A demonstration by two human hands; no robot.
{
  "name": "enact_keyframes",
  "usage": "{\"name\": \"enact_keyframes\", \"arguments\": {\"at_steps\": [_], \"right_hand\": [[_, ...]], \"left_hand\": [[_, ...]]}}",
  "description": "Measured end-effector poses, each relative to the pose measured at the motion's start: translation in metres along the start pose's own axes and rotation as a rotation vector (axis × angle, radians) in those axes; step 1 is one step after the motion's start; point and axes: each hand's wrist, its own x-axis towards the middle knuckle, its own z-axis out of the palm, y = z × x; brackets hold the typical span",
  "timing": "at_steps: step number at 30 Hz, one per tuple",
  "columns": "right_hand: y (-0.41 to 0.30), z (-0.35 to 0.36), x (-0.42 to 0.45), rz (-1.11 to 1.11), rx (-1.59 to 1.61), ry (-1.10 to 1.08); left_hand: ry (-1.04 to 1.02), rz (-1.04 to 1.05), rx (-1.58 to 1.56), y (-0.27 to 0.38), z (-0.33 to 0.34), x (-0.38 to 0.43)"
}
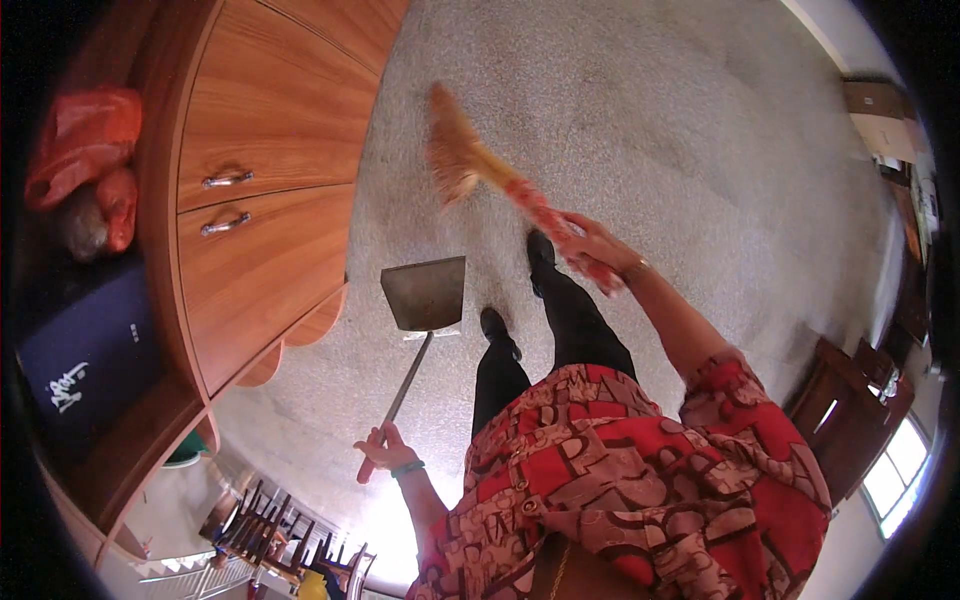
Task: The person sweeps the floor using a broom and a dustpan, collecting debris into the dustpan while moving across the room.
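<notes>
My right hand [598, 246] grips the red-patterned handle of a short broom [499, 169]. The broom's bristle head, blurred, points up and left over the speckled floor, near the wooden cabinet. Lower down, my left hand [389, 448] is closed around the red grip end of a long-handled metal dustpan [426, 292]. Its pan lies left of my feet, with the open edge facing away from me. I cannot tell whether the bristles touch the floor.
A wooden cabinet [274, 127] with metal handles runs along the left. On it are a red plastic bag [90, 142] and a dark blue box [94, 360] bearing writing. Stacked dark chairs [262, 525] stand at lower left, brown wooden furniture [840, 390] at right. Cardboard boxes [877, 116] are at upper right.
</notes>
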Motion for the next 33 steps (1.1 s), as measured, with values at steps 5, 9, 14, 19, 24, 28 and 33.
{"name": "enact_keyframes", "arguments": {"at_steps": [5,9,14,19,24,28,33], "right_hand": [[-0.057,-0.071,0.185,-0.125,-0.333,-0.168],[-0.108,-0.154,0.257,-0.095,-0.309,-0.071],[-0.135,-0.296,0.211,-0.154,-0.058,0.066],[-0.124,-0.451,0.100,-0.223,0.206,0.285],[-0.062,-0.565,-0.082,-0.281,0.576,0.534],[-0.031,-0.574,-0.194,-0.106,0.624,0.711],[-0.218,-0.603,-0.149,0.078,0.587,0.901]], "left_hand": [[-0.202,0.491,0.539,-0.035,0.116,-0.058],[-0.198,0.384,0.383,-0.055,0.189,-0.119],[-0.205,0.050,0.037,-0.064,0.232,-0.171],[-0.272,0.023,0.022,-0.066,0.281,-0.283],[-0.408,0.058,0.022,-0.066,0.318,-0.404],[-0.586,0.387,0.359,-0.041,0.372,-0.458],[-0.454,0.036,0.126,0.037,0.641,-0.493]]}}
